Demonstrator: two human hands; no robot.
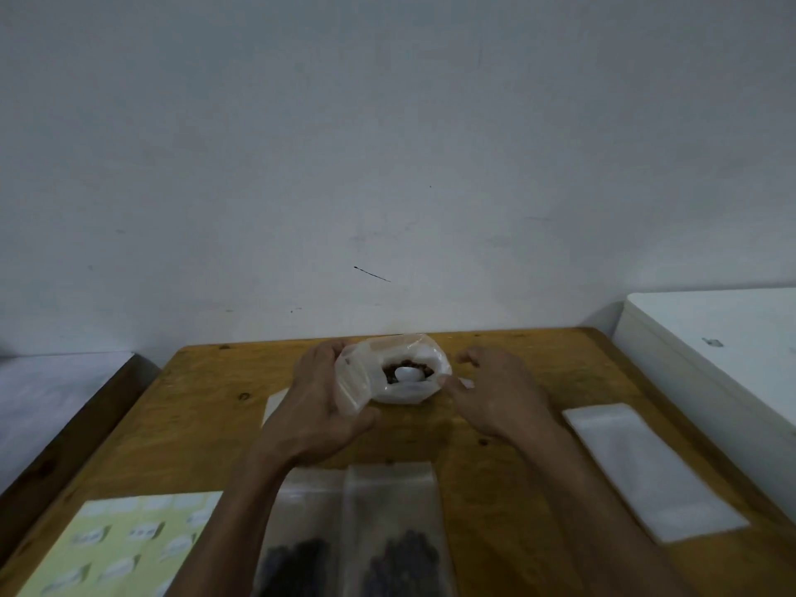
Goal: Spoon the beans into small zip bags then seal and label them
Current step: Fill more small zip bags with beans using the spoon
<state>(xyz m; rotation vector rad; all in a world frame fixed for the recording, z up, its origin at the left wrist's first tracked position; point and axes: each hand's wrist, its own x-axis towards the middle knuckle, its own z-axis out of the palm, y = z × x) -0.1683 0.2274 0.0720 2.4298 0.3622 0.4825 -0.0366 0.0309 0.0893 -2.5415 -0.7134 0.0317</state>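
Wooden bench (206, 394) against grey wall (387, 144). Bean bag (398, 368), mouth upward, white spoon (408, 374) inside, between both hands. Left hand (329, 400) fingers curl round its side; right hand (495, 394) fingers loosely curled, thumb touching its edge. Two filled zip bags (387, 532) nearer the wrists, lying lengthwise toward the person; label sheet (125, 549) left; empty bags (650, 467) right.

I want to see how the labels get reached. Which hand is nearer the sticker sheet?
Left. The left hand grips the bean bag up-right of the sticker sheet; the right hand is farther right.
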